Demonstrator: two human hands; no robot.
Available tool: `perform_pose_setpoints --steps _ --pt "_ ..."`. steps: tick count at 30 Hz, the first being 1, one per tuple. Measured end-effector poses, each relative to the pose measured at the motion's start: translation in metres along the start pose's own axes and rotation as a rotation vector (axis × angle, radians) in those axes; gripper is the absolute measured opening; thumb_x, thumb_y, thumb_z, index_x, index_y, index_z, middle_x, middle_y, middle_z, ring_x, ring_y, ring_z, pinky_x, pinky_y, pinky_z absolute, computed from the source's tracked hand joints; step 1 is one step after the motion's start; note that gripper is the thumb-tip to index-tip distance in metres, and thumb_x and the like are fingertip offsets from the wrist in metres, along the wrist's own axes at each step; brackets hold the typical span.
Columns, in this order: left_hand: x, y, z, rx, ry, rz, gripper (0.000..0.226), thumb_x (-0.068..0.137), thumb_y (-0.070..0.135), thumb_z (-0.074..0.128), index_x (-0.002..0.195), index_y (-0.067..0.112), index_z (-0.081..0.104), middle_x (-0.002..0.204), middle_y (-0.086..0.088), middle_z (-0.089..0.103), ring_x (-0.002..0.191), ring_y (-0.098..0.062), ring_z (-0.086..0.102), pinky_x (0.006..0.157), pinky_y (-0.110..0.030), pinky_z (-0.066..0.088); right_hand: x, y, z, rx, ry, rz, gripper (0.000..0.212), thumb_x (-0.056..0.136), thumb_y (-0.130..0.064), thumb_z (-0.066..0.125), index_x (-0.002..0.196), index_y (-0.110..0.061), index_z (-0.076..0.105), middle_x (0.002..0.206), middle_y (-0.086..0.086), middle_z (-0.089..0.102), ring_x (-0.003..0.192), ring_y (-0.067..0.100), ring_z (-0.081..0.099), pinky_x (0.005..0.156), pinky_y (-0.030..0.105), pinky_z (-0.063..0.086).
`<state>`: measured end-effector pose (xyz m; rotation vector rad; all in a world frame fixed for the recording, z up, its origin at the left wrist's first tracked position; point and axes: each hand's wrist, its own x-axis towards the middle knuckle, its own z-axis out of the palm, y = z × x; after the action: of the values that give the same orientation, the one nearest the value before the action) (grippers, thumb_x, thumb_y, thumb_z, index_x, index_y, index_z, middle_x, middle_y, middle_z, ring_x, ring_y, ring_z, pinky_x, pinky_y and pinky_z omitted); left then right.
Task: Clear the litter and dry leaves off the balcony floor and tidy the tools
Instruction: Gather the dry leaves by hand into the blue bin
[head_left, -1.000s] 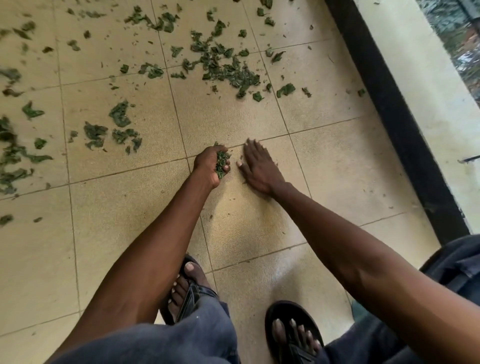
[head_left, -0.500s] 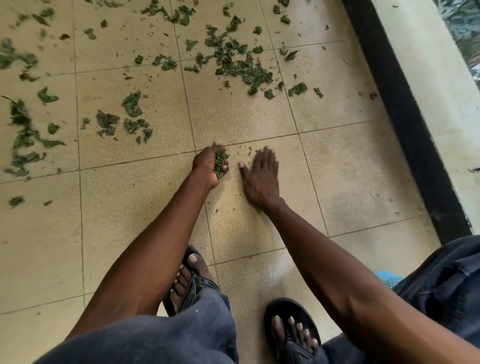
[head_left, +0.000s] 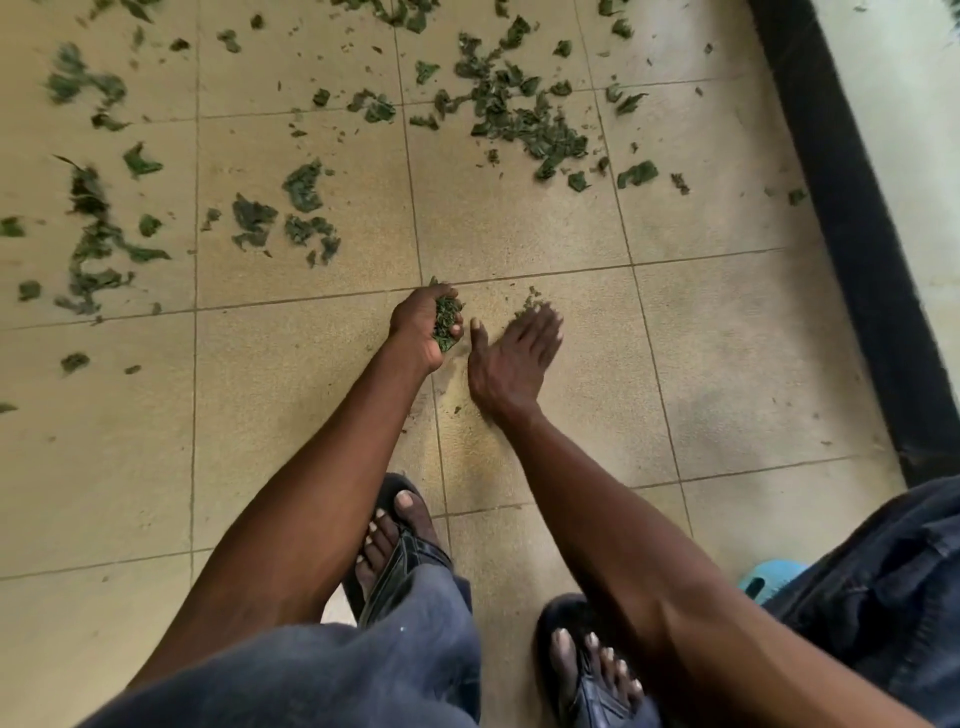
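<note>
- Where the frame cuts off at top and left, the scattered leaves (head_left: 524, 122) run past the edge, so their full spread cannot be judged; those at far left are smeared by blur.
- Right hand (head_left: 511, 358): fingers (head_left: 543, 325) blurred, roughly straight and close together, thumb apart toward the left hand. A few leaf bits (head_left: 530, 304) lie at the fingertips; whether the fingers touch them cannot be told.
- Left hand (head_left: 426, 330): fingers curled round a handful of leaves (head_left: 447, 322), cupped in the palm just above the floor (head_left: 727, 338); how much the fist hides is unclear.
- Both hands are near each other, not touching, on the tile just nearer than a grout line.
- Remaining leaves: a dense patch beyond the hands at upper centre, looser clusters at upper left, well apart from both hands.
- Turquoise object (head_left: 769, 577) at lower right is mostly hidden behind dark trousers (head_left: 883, 597); identity unclear.
- Two feet in black sandals (head_left: 405, 556), the right one cut by the bottom edge.
- Black band (head_left: 852, 234) borders the floor on the right, against a pale wall (head_left: 914, 104).
</note>
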<state>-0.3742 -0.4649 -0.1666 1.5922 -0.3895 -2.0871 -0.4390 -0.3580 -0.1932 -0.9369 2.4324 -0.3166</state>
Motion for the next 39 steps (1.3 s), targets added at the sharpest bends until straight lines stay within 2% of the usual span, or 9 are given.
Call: perform_pose_setpoints --steps 7,15,19,23,25,30,32,35,39 --pt "0.000 0.003 -0.015 -0.037 0.031 0.024 0.014 0.091 0.012 0.059 0.077 0.010 0.058 0.067 -0.005 0.056 0.047 -0.013 0.048 0.038 -0.017 0.033 0.030 0.015 -0.024 0.166 0.100 0.000 0.071 0.105 -0.042 0.022 0.152 0.004 -0.004 0.161 0.021 -0.008 0.149 0.032 -0.011 0.121 0.043 -0.007" --pt "-0.001 0.005 -0.022 -0.030 0.029 0.026 0.013 0.092 0.013 0.058 0.079 0.010 0.059 0.069 -0.005 0.057 0.047 -0.012 0.048 0.037 -0.017 0.033 0.035 0.022 -0.019 -0.161 -0.093 -0.622 0.056 0.107 -0.027 0.018 0.154 -0.001 0.002 0.162 0.018 -0.005 0.150 0.029 -0.009 0.123 0.040 -0.003" --pt "-0.001 0.003 -0.021 -0.017 0.037 0.025 0.013 0.091 0.013 0.059 0.079 0.010 0.060 0.068 -0.005 0.058 0.049 -0.013 0.048 0.038 -0.017 0.034 0.022 0.047 -0.020 -0.363 -0.094 -0.804 0.066 0.094 0.002 0.039 0.152 0.001 0.008 0.161 0.022 0.005 0.150 0.034 0.002 0.122 0.044 0.015" --pt "-0.003 -0.002 -0.020 -0.008 0.035 0.006 0.012 0.091 0.011 0.059 0.079 0.010 0.059 0.069 -0.007 0.057 0.049 -0.014 0.047 0.037 -0.017 0.034 0.018 0.055 -0.040 -0.367 -0.047 -0.875 0.041 0.095 0.001 0.052 0.134 0.010 0.047 0.140 0.025 0.046 0.127 0.038 0.046 0.090 0.046 0.055" --pt "-0.003 -0.004 -0.020 -0.002 0.035 -0.001 0.011 0.091 0.012 0.058 0.080 0.009 0.059 0.070 -0.007 0.058 0.048 -0.014 0.048 0.037 -0.017 0.034 0.021 0.054 -0.050 -0.429 -0.048 -0.901 0.028 0.098 -0.003 0.048 0.122 0.009 0.056 0.128 0.020 0.054 0.114 0.032 0.049 0.077 0.043 0.056" --pt "-0.009 -0.005 -0.023 0.018 0.027 -0.002 0.002 0.088 0.009 0.061 0.088 0.009 0.059 0.071 -0.008 0.059 0.049 -0.015 0.049 0.038 -0.018 0.036 0.026 0.047 -0.057 -0.562 -0.042 -1.014 0.024 0.098 -0.007 0.044 0.109 0.003 0.063 0.113 0.015 0.057 0.108 0.029 0.048 0.070 0.036 0.049" --pt "-0.011 -0.006 -0.025 0.018 0.016 0.001 0.002 0.088 0.007 0.060 0.088 0.008 0.058 0.073 -0.009 0.060 0.049 -0.015 0.050 0.038 -0.019 0.036 0.026 0.039 -0.061 -0.471 -0.043 -0.922 0.022 0.097 -0.004 0.045 0.101 0.003 0.065 0.105 0.015 0.060 0.099 0.027 0.055 0.070 0.035 0.053" --pt "-0.015 -0.005 -0.025 0.020 -0.019 -0.001 0.004 0.089 0.005 0.058 0.086 0.007 0.059 0.076 -0.009 0.062 0.049 -0.014 0.052 0.038 -0.019 0.038 0.051 0.028 -0.076 0.009 0.047 -0.380 0.019 0.090 0.001 0.054 0.083 0.004 0.071 0.083 0.015 0.071 0.072 0.024 0.069 0.068 0.038 0.058" --pt "-0.026 0.004 -0.030 -0.050 0.011 0.043 0.009 0.091 0.003 0.055 0.085 0.006 0.061 0.076 -0.010 0.064 0.052 -0.014 0.054 0.039 -0.019 0.039 0.070 -0.013 -0.097 0.919 -0.326 0.213 0.017 0.086 0.015 0.055 0.081 0.008 0.069 0.076 0.015 0.070 0.064 0.020 0.069 0.061 0.028 0.060"
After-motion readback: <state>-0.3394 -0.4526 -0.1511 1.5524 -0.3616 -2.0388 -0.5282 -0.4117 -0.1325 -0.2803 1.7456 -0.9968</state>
